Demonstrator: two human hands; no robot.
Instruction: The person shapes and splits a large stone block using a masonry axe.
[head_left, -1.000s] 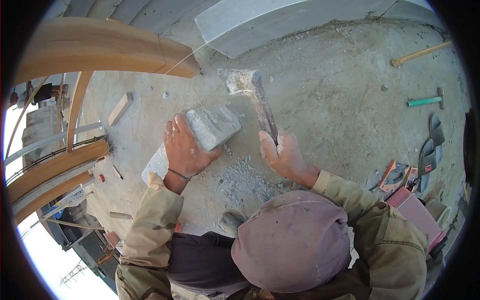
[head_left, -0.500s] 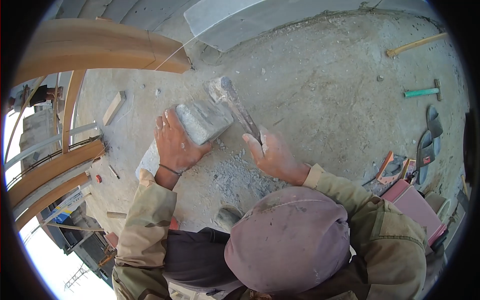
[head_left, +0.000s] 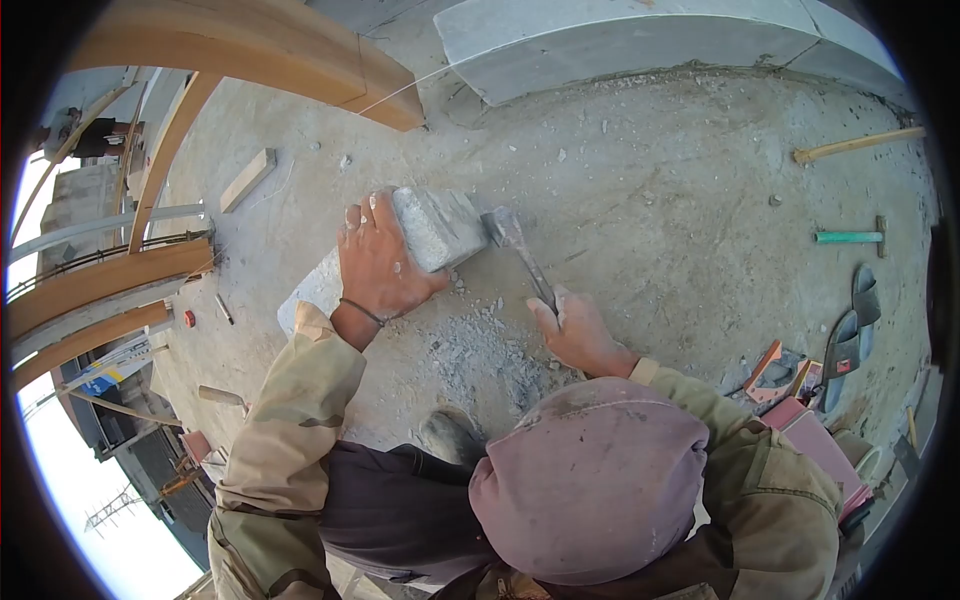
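My left hand is spread over the pale stone block, with fingers at its left side and the thumb near its lower edge. Wrapped round the handle of a hammer is my right hand. The hammer's head is beside the block's right side; whether it touches cannot be made out. Another pale block shows under and left of my left wrist. Grey stone chips lie on the ground below the block.
Wooden beams run along the left, with a wood offcut nearby. A long grey slab crosses the top. At right are a wooden handle, a green-handled hammer, sandals and an orange tool.
The view has shifted, so the block and my left hand appear further right. The hammer's head has moved down from above the block's corner to its right side.
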